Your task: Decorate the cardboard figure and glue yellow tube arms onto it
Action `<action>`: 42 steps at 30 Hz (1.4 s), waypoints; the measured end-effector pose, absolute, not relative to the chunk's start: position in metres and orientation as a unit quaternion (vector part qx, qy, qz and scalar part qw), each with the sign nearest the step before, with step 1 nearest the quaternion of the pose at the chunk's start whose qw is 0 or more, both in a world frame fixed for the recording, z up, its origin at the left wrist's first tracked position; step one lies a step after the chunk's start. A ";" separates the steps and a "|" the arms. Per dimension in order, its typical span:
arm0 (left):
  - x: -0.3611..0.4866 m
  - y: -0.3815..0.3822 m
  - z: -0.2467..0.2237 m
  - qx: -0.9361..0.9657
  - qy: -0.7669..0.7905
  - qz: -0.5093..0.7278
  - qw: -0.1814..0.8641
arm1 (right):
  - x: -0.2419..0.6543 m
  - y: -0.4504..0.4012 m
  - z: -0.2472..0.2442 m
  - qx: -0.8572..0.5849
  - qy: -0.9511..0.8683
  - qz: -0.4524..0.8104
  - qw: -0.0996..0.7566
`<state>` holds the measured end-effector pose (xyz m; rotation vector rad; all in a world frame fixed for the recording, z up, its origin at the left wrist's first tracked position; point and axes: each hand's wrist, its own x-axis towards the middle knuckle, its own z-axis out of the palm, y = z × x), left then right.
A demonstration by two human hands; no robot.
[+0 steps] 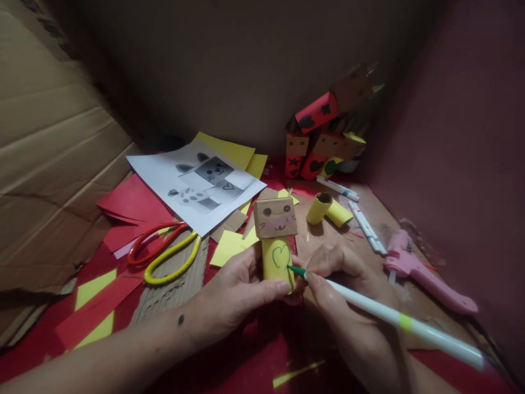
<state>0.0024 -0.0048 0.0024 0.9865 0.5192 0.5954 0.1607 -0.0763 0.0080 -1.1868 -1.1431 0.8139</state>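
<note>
A paper-roll cat figure stands upright in my left hand, whose fingers and thumb wrap round its yellow tube body. Its boxy cardboard head has drawn eyes, whiskers, a mouth and pinkish cheeks. A green heart outline shows on the yellow front. My right hand grips a white felt-tip pen with a green tip, and that tip meets the tube at the heart's lower right. Fingers of my left hand behind the tube are mostly hidden.
Scissors and a printed sheet lie left among red and yellow paper. Yellow tubes, white markers and a pink glue gun lie right. Red figures stand behind. Cardboard walls the left.
</note>
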 end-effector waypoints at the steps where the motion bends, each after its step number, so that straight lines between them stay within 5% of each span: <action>1: 0.002 -0.005 0.003 0.463 0.245 0.277 0.806 | 0.162 -0.077 0.006 -0.509 -0.499 0.360 0.602; 42: 0.007 -0.010 0.009 0.468 0.238 0.292 0.799 | 0.157 -0.075 0.004 -0.519 -0.592 0.209 0.580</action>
